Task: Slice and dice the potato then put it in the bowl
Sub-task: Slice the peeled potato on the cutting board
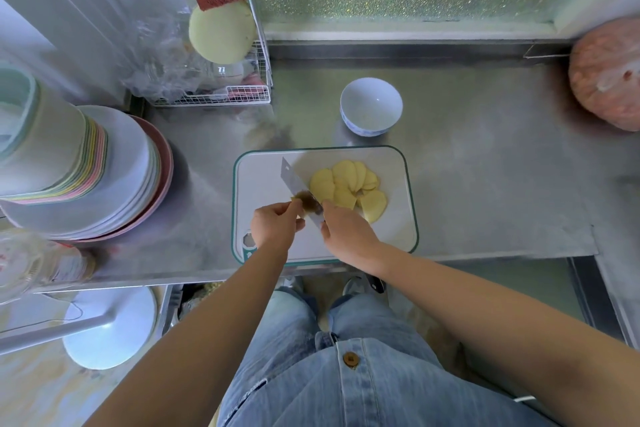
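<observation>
Several pale yellow potato slices (pixel 349 187) lie fanned out on a white cutting board (pixel 394 229) with a teal rim. My right hand (pixel 341 229) grips a knife (pixel 294 182) whose blade points up and left over the board. My left hand (pixel 275 224) pinches a small brown-skinned end piece of potato (pixel 308 201) against the blade, just left of the slices. An empty white bowl (pixel 371 106) stands on the steel counter just beyond the board.
A tall stack of plates and bowls (pixel 86 170) fills the counter's left side. A wire rack (pixel 214 94) with plastic bags sits behind it. A round pinkish object (pixel 606 73) lies at the far right corner. The counter edge runs just below the board.
</observation>
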{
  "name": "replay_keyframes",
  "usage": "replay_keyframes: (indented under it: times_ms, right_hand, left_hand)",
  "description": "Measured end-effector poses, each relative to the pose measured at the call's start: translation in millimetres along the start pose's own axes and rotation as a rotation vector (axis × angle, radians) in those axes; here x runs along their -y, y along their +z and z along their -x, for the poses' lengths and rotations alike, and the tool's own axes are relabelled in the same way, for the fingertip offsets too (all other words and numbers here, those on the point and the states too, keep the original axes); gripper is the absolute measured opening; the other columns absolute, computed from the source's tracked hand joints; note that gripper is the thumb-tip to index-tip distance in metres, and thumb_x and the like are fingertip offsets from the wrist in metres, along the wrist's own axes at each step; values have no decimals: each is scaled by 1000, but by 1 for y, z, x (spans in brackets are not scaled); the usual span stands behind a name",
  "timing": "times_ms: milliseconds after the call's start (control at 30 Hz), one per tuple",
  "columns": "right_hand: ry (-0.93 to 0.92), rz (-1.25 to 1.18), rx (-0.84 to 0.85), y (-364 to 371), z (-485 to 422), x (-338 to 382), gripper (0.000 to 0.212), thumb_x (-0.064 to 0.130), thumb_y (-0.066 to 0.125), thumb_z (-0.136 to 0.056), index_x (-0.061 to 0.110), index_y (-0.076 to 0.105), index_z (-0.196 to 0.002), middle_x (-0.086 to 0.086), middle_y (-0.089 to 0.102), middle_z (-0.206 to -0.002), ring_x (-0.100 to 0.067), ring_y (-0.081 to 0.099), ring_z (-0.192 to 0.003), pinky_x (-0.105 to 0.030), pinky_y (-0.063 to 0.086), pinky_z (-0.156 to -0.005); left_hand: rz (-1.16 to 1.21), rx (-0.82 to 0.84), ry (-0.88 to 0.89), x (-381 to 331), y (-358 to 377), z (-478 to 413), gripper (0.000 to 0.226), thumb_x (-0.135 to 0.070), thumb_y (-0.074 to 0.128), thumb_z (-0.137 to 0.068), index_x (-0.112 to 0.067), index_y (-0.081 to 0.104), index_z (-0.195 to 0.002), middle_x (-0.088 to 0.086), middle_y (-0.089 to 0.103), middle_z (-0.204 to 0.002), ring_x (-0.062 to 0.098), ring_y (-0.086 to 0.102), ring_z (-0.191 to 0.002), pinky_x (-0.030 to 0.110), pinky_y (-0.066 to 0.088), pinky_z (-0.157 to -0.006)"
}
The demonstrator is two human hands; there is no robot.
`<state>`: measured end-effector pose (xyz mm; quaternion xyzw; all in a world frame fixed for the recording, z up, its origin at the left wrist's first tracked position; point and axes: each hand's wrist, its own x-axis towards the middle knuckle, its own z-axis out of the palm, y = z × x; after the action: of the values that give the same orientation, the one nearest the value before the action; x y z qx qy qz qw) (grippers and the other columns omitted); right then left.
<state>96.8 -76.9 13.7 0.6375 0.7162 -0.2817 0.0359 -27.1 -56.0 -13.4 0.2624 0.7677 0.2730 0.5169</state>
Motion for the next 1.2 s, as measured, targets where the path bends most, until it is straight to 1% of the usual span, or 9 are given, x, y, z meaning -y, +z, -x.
replay_keyframes:
  times_ms: [100, 167, 267, 433, 633, 800, 867, 1033, 1200]
  right_hand:
    - [25, -55, -15, -11, -1, 1, 24, 19, 38, -100, 8, 47, -119, -7, 58, -87, -22, 60, -77, -27, 39, -60]
    - [18, -60, -29, -18, 1, 2, 25, 18, 38, -99, 9, 46, -120, -3, 52, -82, -19, 53, -70, -24, 32, -54]
    - [-1, -32, -4, -24, 7, 3, 26, 16, 38, -99, 8, 44, -123, -2, 48, -82, -18, 48, -70, -22, 24, -48]
    - [36, -55, 32, -22, 14, 3, 23, 16, 38, -98, 8, 44, -119, -5, 52, -86, -21, 53, -75, -30, 36, -60]
    - [44, -59, 61, -17, 7, 2, 23, 15, 39, -98, 6, 44, -119, -8, 55, -90, -21, 52, -76, -30, 35, -62]
    - [54, -62, 87, 1, 4, -10, 26, 18, 38, -99, 5, 45, -120, -13, 59, -99, -28, 60, -91, -29, 34, -67]
    - [75, -78, 73, 8, 5, -13, 26, 19, 39, -99, 6, 45, -121, -12, 61, -99, -28, 60, -90, -30, 36, -68]
    - [86, -125, 59, 2, -5, -8, 22, 18, 38, -99, 6, 47, -115, -5, 52, -84, -24, 58, -79, -30, 36, -64]
    - [41, -185, -14, -19, -6, -3, 21, 19, 42, -97, 6, 47, -113, -3, 48, -78, -21, 48, -69, -30, 32, -60]
  left_hand:
    - [91, 28, -35, -1, 3, -2, 18, -30, 74, -84, -12, 73, -86, 1, 73, -82, 17, 73, -71, 30, 59, -74]
    - [140, 43, -43, -2, 4, -1, 18, -32, 75, -82, -14, 73, -85, 2, 73, -83, 18, 73, -71, 29, 60, -73]
    - [166, 31, -50, -2, 6, 3, 24, -32, 74, -83, -10, 74, -93, 1, 72, -88, 19, 72, -75, 26, 58, -71]
    - [216, 20, -88, -1, 9, 5, 25, -32, 75, -82, -11, 74, -93, 4, 73, -91, 20, 72, -77, 23, 56, -70]
    - [204, 32, -79, 0, 8, 3, 26, -31, 74, -82, -9, 74, -94, 6, 73, -92, 21, 72, -78, 28, 57, -77]
    - [190, 49, -67, 1, 8, 0, 21, -31, 75, -82, -11, 74, -87, 0, 72, -81, 22, 72, -77, 29, 58, -77]
    - [197, 54, -58, 2, 8, 0, 16, -31, 75, -82, -14, 73, -81, -3, 71, -76, 23, 72, -77, 30, 58, -78]
    - [209, 60, -60, 3, 7, 0, 23, -32, 74, -82, -10, 74, -90, 3, 73, -82, 22, 72, -76, 31, 58, -80]
    - [226, 55, -87, 4, 4, 2, 19, -34, 76, -81, -15, 73, -80, 7, 73, -79, 22, 72, -74, 27, 57, -75]
